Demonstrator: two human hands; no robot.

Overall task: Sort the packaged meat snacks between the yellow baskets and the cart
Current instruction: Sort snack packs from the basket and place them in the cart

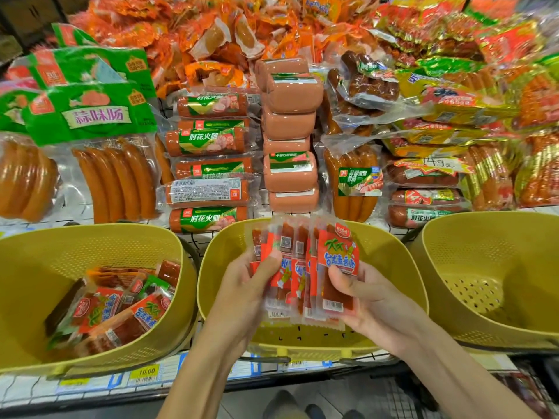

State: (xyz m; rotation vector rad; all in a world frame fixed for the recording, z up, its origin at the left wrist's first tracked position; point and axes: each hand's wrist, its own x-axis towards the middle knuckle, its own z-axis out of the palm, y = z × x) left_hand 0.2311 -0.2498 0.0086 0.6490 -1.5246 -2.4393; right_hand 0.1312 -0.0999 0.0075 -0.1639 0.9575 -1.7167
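left hand (242, 285) and right hand (372, 297), fingers (273, 257) tight around red sausage packets (335, 267), over middle basket (216, 252)

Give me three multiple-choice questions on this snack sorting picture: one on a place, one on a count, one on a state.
1. Over which yellow basket is the fan of red packets held? A the left, B the middle, C the right.
2. How many yellow baskets show? A two, B three, C five.
3. What are the left hand and the right hand doing? A both hold the packets, B both hang idle, C both rest on a rim.

Answers:
1 B: the fan sits above the middle basket.
2 B: the left basket, the middle basket and the right basket make three.
3 A: each hand pinches one side of the fan.
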